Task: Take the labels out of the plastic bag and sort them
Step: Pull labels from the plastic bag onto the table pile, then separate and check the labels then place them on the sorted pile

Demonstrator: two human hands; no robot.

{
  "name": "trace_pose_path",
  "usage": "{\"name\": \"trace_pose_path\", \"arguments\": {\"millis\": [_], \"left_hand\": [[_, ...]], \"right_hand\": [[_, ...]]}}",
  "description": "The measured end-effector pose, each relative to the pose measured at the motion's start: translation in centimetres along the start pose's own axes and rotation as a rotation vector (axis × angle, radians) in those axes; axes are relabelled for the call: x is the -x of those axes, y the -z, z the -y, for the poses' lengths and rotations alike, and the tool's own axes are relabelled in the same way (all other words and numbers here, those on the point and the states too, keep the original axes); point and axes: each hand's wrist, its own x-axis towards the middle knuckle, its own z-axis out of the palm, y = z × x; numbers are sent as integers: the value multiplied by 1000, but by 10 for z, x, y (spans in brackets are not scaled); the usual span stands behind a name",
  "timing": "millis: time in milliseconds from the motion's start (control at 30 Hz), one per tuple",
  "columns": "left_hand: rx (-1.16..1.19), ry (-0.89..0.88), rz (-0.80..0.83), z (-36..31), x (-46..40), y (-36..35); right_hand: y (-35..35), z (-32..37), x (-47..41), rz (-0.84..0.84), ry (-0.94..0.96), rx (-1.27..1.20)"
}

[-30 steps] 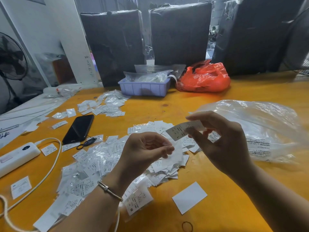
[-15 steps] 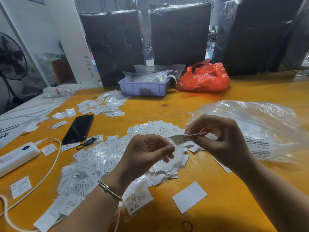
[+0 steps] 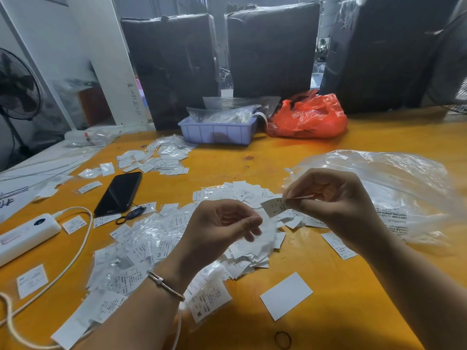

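My right hand point(image 3: 336, 203) pinches a small white label point(image 3: 274, 207) marked L between thumb and fingertips, above the table's middle. Just left of it, my left hand point(image 3: 222, 228) has thumb and forefinger pinched on what looks like a small clear sleeve point(image 3: 265, 234) hanging down. Beneath both hands lies a heap of loose white labels point(image 3: 242, 195). Labels still in clear sleeves point(image 3: 151, 236) spread out to its left. A large crumpled clear plastic bag point(image 3: 394, 183) lies behind my right hand.
A black phone point(image 3: 118, 193), a white power strip point(image 3: 25, 233) and its cable lie at the left. A second label pile point(image 3: 161, 160), purple tray point(image 3: 217, 132) and red bag point(image 3: 308, 117) sit farther back. Nearer me are a blank card point(image 3: 285, 295) and a rubber band point(image 3: 283, 339).
My right hand has dropped a little and closed in on the left hand, tilting the label from face-on to nearly flat. The left hand has stayed in place.
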Motion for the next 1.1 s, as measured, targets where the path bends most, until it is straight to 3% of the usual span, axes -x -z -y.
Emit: {"name": "trace_pose_path", "arguments": {"millis": [167, 633, 1100], "left_hand": [[-11, -2, 2, 0, 0, -1], [-19, -15, -15, -1, 0, -1], [3, -16, -26, -1, 1, 0]], "right_hand": [[0, 3, 2, -43, 15, -27], [-4, 5, 3, 5, 163, 282], [-3, 6, 3, 56, 167, 314]]}}
